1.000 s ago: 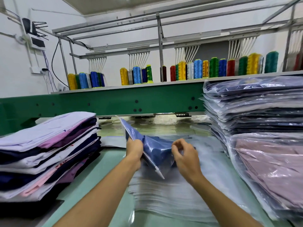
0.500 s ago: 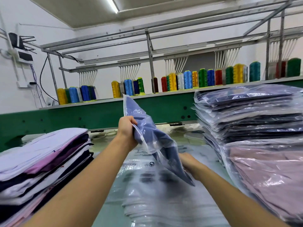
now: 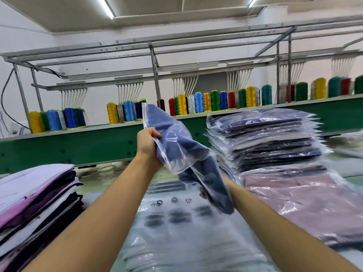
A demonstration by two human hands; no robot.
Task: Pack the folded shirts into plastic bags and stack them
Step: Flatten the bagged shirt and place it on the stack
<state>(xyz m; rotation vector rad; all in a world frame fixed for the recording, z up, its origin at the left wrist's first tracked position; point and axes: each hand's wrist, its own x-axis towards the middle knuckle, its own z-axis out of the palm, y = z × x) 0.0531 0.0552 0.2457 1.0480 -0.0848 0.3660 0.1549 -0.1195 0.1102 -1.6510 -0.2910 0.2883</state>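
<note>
Left hand (image 3: 148, 143) clenched on clear plastic bag with folded blue shirt (image 3: 182, 146), lifted; right hand (image 3: 211, 190) mostly hidden beneath, grip unclear.

Centre frame: left hand (image 3: 147, 143) grips bagged blue shirt (image 3: 176, 142) mid-air. Right hand (image 3: 223, 184) mostly hidden behind it, apparently holding. Bagged stack (image 3: 265, 142) right; unbagged folded shirts (image 3: 37, 193) lower left.

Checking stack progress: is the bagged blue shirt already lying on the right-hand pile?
No. The bagged blue shirt is held in the air by the left hand, apart from the pile of bagged shirts.
</note>
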